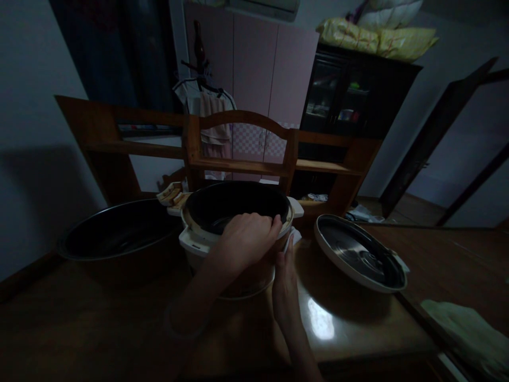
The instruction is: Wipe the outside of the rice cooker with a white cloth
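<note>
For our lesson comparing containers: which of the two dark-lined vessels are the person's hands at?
The pale-rimmed cooker in the middle: left hand and right hand are by its right side, while neither is at the dark basin.

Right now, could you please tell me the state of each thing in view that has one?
Round white cooker with black interior: upright, uncovered.
Round pale-rimmed lid: off, dark underside up.
Wide black round pot: uncovered.
White cloth or paper: touched by fingers of the right hand.
Left hand: fingers curled at the cooker's rim.
Pale greenish cloth: rumpled.
Tall pink wardrobe doors: shut.
Dark wooden door: open.
</note>
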Motion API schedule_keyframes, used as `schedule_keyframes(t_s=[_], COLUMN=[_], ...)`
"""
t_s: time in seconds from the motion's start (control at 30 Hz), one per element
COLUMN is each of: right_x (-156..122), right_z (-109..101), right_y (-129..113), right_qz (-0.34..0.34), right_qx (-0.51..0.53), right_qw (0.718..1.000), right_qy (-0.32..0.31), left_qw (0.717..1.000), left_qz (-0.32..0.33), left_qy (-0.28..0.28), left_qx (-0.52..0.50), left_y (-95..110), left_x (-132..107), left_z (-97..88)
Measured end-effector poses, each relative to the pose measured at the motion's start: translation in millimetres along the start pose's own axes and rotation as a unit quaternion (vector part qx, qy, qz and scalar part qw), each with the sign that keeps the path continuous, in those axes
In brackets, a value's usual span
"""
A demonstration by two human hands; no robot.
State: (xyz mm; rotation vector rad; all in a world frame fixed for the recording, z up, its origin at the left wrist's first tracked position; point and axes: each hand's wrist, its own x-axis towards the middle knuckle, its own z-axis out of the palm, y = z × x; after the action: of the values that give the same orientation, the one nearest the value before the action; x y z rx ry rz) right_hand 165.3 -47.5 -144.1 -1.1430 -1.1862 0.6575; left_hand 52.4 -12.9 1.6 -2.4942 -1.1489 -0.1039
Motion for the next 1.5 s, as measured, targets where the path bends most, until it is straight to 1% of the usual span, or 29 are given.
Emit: schedule_keyframes(t_s=[0.1,0.3,0.47,0.73,0.83,0.93,1.07,1.2,1.37,1.5], right_x=[-3,-15,-22,-33,-37,-41,-46,-48,-53,-61], right_z=[0,1,3,7,8,10,12,13,16,21], right_y=[4,11,15,24,29,32,33,30,29,34], right_qz=[0.008,0.048,0.070,0.087,0.091,0.099,0.109,0.119,0.146,0.123], right_qx=[-0.002,0.001,-0.008,0.003,0.006,0.007,0.010,0.018,0.057,0.066], right_qw=[1.000,0.999,0.997,0.996,0.996,0.995,0.994,0.992,0.988,0.990], right_qy=[-0.007,-0.014,-0.015,-0.022,-0.023,-0.022,-0.022,-0.023,-0.006,0.036], left_qw=[1.000,1.000,1.000,1.000,0.999,0.999,0.999,0.999,0.999,0.999], left_qz=[0.005,0.017,0.017,0.019,0.017,0.017,0.025,0.018,0.022,0.015], left_qy=[0.007,0.016,0.007,0.006,-0.001,0.005,0.020,0.009,0.013,0.010], left_qx=[0.002,0.015,0.017,0.023,0.028,0.032,0.033,0.030,0.032,0.030], left_y=[0,0,0,-1,-1,-1,-1,-1,-1,-1], left_x=[0,0,0,1,2,2,2,2,2,2], left_z=[0.8,2.0,1.3,1.2,1.7,3.9,6.3,5.4,5.9,7.0])
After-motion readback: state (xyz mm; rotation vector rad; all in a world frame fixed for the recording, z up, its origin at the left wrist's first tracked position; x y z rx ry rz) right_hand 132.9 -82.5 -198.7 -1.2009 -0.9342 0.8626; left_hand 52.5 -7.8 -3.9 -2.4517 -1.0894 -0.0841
